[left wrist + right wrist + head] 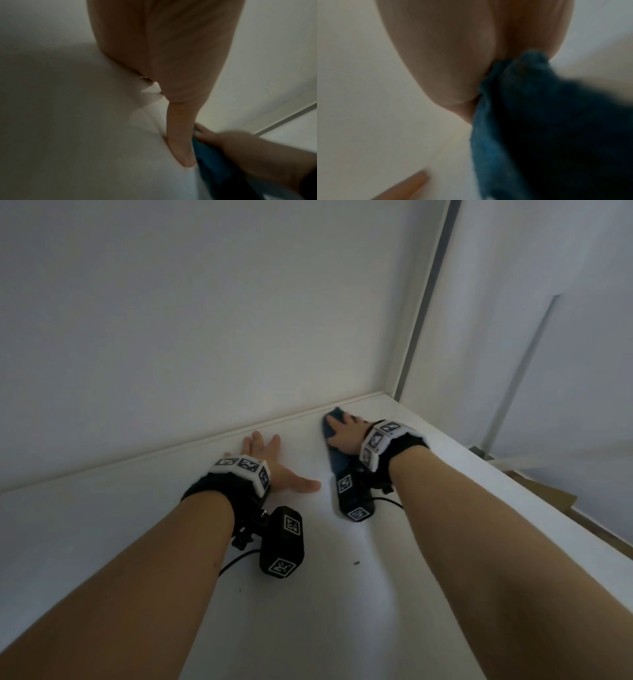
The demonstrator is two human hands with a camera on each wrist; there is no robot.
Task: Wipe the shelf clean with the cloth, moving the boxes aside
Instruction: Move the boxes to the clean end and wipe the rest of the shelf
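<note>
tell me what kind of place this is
Probably indoors at a white shelf or cabinet top set against a plain white wall. The right hand presses a blue cloth onto it near the back corner; the left hand lies flat beside it.

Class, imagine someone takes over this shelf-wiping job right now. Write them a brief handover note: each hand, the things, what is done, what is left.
Left hand: flat on the shelf, fingers spread, holding nothing.
Right hand: pressing the blue cloth onto the shelf near the back right corner.
Boxes: none on the visible shelf.
Done: cannot tell how much has been wiped.
Left: two small dark specks lie on the near part; wipe there.
</note>
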